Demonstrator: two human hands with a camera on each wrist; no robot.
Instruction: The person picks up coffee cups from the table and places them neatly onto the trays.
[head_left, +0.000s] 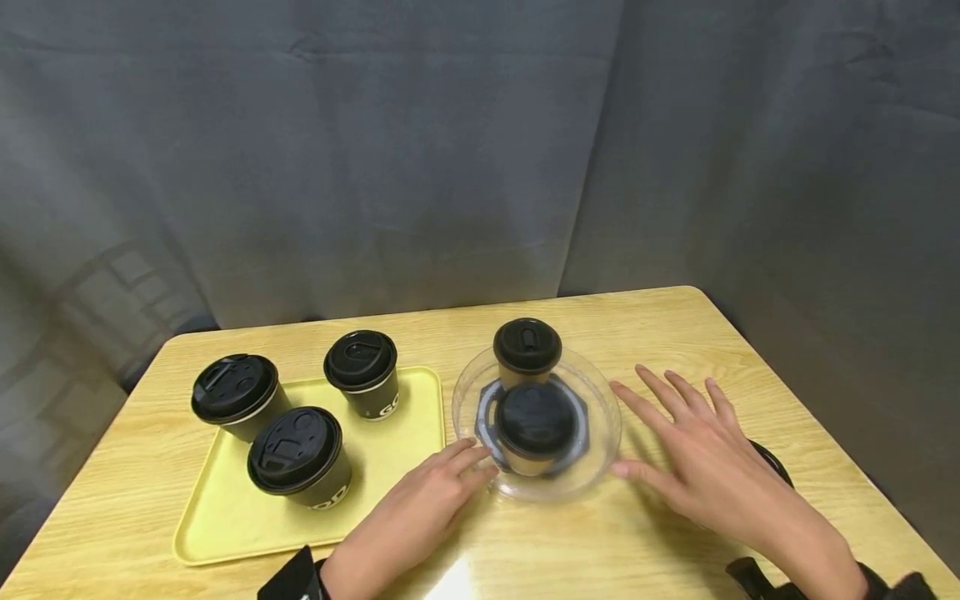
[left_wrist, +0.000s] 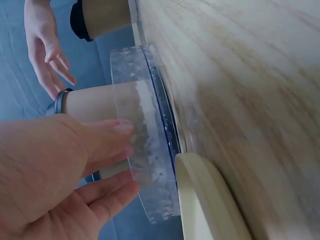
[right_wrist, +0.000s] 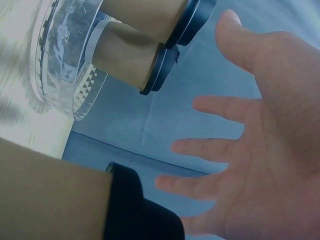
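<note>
A clear round turntable point(head_left: 592, 454) carries two brown paper cups with black lids, a front cup point(head_left: 534, 425) and a rear cup point(head_left: 527, 350). At its front left edge, my left hand point(head_left: 431, 487) has loosely bent fingers at the rim. In the left wrist view, the thumb and fingers point(left_wrist: 117, 197) lie against the clear side wall point(left_wrist: 145, 100); firm contact is hard to tell. My right hand point(head_left: 705, 450) hovers to the right of the turntable, fingers spread and holding nothing. Under that hand, a black-lidded cup point(right_wrist: 55, 195) is mostly hidden in the head view.
Left of the turntable lies a yellow tray point(head_left: 390, 483) with dark lidded cups: a front cup point(head_left: 300, 458), a back left cup point(head_left: 238, 396) and a back right cup point(head_left: 363, 373). A grey curtain point(head_left: 420, 167) hangs behind the wooden table point(head_left: 637, 321).
</note>
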